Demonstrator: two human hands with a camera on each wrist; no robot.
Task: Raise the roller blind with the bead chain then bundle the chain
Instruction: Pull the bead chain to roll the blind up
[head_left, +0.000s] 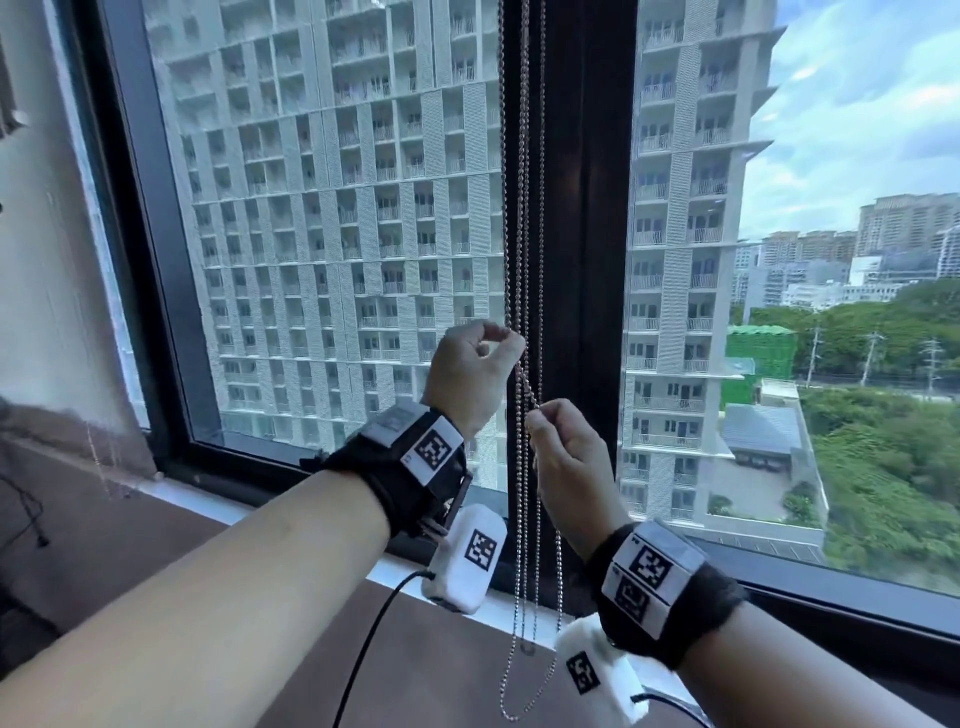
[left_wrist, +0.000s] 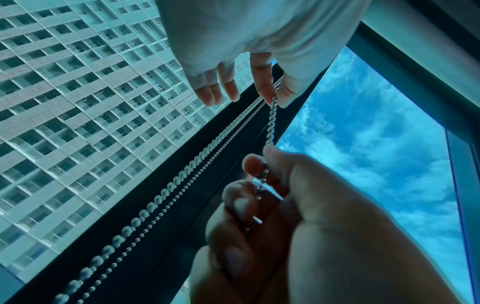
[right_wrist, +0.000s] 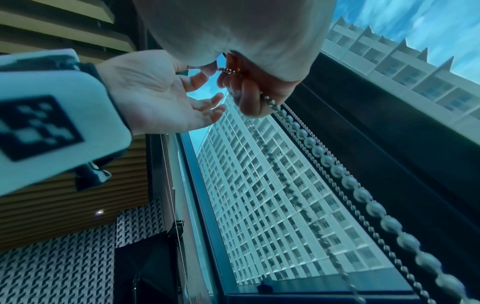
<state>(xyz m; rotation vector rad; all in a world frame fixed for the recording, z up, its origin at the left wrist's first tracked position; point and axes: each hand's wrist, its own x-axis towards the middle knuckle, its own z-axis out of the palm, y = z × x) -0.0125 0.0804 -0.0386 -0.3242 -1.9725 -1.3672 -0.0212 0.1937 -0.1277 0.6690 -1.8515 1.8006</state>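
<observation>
The bead chain (head_left: 524, 208) hangs in front of the window frame (head_left: 582, 208), between two panes. The left hand (head_left: 470, 371) is left of the chain and higher; the right hand (head_left: 563, 447) is just right of it, lower, above the sill (head_left: 218, 506).

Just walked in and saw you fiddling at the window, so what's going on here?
A person stands at the window working the roller blind's bead chain. The left hand pinches one strand between thumb and forefinger, higher up. The right hand pinches the chain just below it. The glass in view is uncovered. The rest of the chain hangs in loose loops down past the sill, not yet bundled.
</observation>
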